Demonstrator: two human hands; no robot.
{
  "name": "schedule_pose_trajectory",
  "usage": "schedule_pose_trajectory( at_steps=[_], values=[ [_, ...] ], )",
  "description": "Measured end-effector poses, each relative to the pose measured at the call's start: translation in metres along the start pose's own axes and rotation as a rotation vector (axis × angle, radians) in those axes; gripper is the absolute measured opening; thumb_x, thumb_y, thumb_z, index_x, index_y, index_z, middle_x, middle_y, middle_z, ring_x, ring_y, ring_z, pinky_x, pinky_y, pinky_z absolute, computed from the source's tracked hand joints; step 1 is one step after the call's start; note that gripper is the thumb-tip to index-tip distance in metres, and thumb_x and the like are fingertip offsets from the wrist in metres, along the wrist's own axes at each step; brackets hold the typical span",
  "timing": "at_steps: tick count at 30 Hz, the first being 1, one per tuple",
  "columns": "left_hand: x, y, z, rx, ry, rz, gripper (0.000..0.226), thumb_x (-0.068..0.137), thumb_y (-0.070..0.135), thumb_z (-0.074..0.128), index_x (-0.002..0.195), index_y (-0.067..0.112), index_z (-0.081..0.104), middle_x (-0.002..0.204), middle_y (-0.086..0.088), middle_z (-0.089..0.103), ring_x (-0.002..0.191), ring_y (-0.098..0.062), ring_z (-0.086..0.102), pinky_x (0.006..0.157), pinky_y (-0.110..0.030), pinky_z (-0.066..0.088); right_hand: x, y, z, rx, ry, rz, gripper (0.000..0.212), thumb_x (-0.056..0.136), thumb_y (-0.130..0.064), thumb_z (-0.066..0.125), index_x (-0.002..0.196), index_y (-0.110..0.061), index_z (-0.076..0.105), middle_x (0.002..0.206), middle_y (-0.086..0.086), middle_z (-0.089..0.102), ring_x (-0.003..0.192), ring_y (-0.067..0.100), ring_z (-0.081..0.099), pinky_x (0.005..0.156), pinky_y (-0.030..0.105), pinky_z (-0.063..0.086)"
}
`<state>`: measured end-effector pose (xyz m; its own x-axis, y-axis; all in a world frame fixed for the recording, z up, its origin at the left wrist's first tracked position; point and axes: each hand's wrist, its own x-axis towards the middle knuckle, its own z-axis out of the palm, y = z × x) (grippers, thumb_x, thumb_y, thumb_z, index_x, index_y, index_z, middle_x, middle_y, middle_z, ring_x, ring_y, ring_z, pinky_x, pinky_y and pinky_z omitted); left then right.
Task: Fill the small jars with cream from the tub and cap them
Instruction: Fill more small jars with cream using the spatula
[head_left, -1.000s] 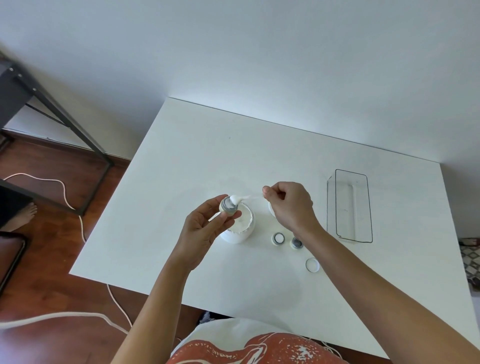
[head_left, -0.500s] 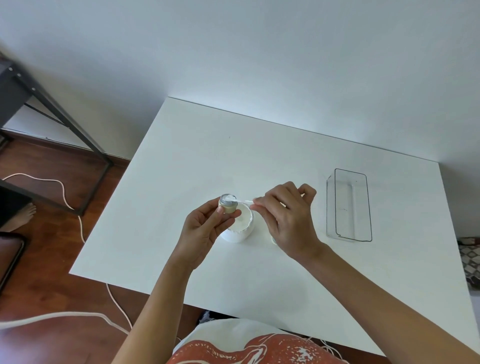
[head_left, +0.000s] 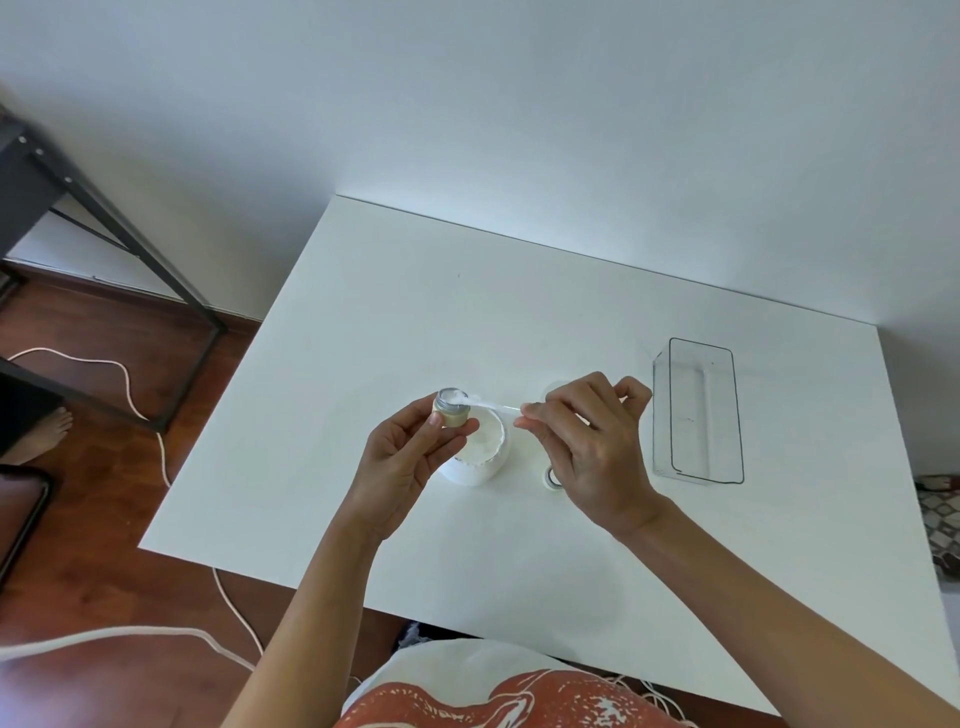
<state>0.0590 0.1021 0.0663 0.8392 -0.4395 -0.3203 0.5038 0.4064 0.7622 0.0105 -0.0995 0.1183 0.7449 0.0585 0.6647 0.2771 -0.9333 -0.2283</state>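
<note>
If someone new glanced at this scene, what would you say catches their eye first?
Most likely the two hands meeting at the table's middle: the left hand holds a small jar above the open cream tub, while the right hand pinches a thin white spatula whose tip reaches the jar's mouth. To the right stands a clear plastic bin.

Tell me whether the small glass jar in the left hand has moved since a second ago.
No. The small glass jar sits above the far-left rim of the white cream tub as before, gripped by the left hand.
</note>
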Motion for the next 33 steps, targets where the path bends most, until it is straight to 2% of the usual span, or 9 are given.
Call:
schedule_pose_trajectory(
  at_steps=[5, 8, 11, 14, 19, 21, 24, 29, 33],
  values=[
    [-0.002, 0.000, -0.009, -0.004, 0.006, 0.001, 0.035, 0.093, 0.017, 0.056, 0.127, 0.010, 0.064, 0.118, -0.010, 0.073, 0.115, -0.029, 0.068, 0.091, -0.026, 0.055, 0.000, 0.001, 0.003, 0.218, -0.032, 0.436, 0.014, 0.089, -0.023, 0.063, 0.075, -0.022, 0.062, 0.077, -0.012, 0.057, 0.071, 0.002, 0.053, 0.080, 0.034, 0.027],
    [-0.003, 0.001, -0.013, -0.014, 0.023, 0.008, 0.037, 0.093, 0.016, 0.056, 0.129, 0.011, 0.062, 0.119, -0.009, 0.071, 0.113, -0.029, 0.069, 0.090, -0.027, 0.055, -0.001, 0.005, 0.014, 0.191, -0.185, 0.570, 0.017, 0.090, -0.027, 0.062, 0.074, -0.021, 0.060, 0.077, -0.011, 0.058, 0.073, 0.003, 0.054, 0.081, 0.032, 0.025],
    [-0.004, 0.000, -0.014, -0.034, 0.049, 0.019, 0.034, 0.092, 0.015, 0.056, 0.126, 0.014, 0.061, 0.112, -0.009, 0.072, 0.103, -0.025, 0.072, 0.087, -0.028, 0.057, -0.003, 0.005, 0.032, -0.023, -0.413, 0.478, 0.019, 0.091, -0.030, 0.060, 0.076, -0.019, 0.063, 0.077, -0.005, 0.059, 0.076, 0.018, 0.056, 0.078, 0.033, 0.020],
    [-0.005, 0.000, -0.015, -0.004, 0.065, 0.009, 0.032, 0.091, 0.017, 0.057, 0.123, 0.015, 0.062, 0.110, -0.008, 0.071, 0.100, -0.023, 0.073, 0.085, -0.027, 0.057, -0.002, -0.001, 0.053, -0.197, -0.577, 0.303, 0.019, 0.092, -0.029, 0.058, 0.080, -0.016, 0.065, 0.079, -0.001, 0.061, 0.079, 0.025, 0.054, 0.076, 0.034, 0.019],
    [-0.009, 0.000, -0.018, 0.091, 0.060, 0.015, 0.043, 0.083, 0.014, 0.068, 0.126, 0.015, 0.063, 0.118, 0.000, 0.071, 0.099, -0.019, 0.072, 0.086, -0.024, 0.056, -0.002, -0.010, 0.077, -0.190, -0.799, 0.207, 0.018, 0.095, -0.022, 0.051, 0.086, -0.014, 0.064, 0.086, 0.003, 0.058, 0.088, 0.028, 0.051, 0.078, 0.035, 0.018],
    [-0.010, 0.000, -0.018, 0.156, 0.054, 0.036, 0.040, 0.082, 0.010, 0.071, 0.120, 0.018, 0.067, 0.117, 0.006, 0.072, 0.099, -0.015, 0.070, 0.087, -0.023, 0.054, -0.003, -0.011, 0.078, -0.167, -0.814, 0.270, 0.020, 0.095, -0.027, 0.051, 0.085, -0.016, 0.063, 0.086, 0.002, 0.059, 0.087, 0.026, 0.052, 0.072, 0.035, 0.013],
    [-0.011, -0.001, -0.021, 0.236, 0.063, 0.071, 0.032, 0.088, 0.002, 0.069, 0.111, 0.023, 0.072, 0.109, 0.010, 0.072, 0.092, -0.009, 0.067, 0.085, -0.021, 0.054, -0.001, -0.003, 0.070, -0.096, -0.763, 0.478, 0.024, 0.095, -0.032, 0.051, 0.081, -0.016, 0.062, 0.085, 0.001, 0.062, 0.084, 0.026, 0.054, 0.074, 0.036, 0.018],
    [-0.010, -0.002, -0.023, 0.286, 0.092, 0.056, 0.031, 0.081, 0.021, 0.073, 0.112, 0.023, 0.069, 0.108, 0.009, 0.072, 0.086, -0.013, 0.070, 0.082, -0.024, 0.055, 0.005, 0.015, 0.045, 0.043, -0.710, 0.841, 0.030, 0.095, -0.032, 0.049, 0.073, -0.015, 0.058, 0.072, -0.004, 0.059, 0.077, 0.022, 0.056, 0.080, 0.035, 0.024],
    [-0.007, -0.004, -0.022, 0.321, 0.075, 0.041, 0.037, 0.074, 0.034, 0.078, 0.110, 0.027, 0.071, 0.111, 0.004, 0.073, 0.091, -0.018, 0.071, 0.093, -0.035, 0.054, 0.010, 0.025, 0.029, 0.241, -0.668, 1.044, 0.036, 0.094, -0.031, 0.052, 0.076, -0.002, 0.060, 0.061, -0.001, 0.048, 0.067, 0.021, 0.047, 0.078, 0.035, 0.029]
  ],
)
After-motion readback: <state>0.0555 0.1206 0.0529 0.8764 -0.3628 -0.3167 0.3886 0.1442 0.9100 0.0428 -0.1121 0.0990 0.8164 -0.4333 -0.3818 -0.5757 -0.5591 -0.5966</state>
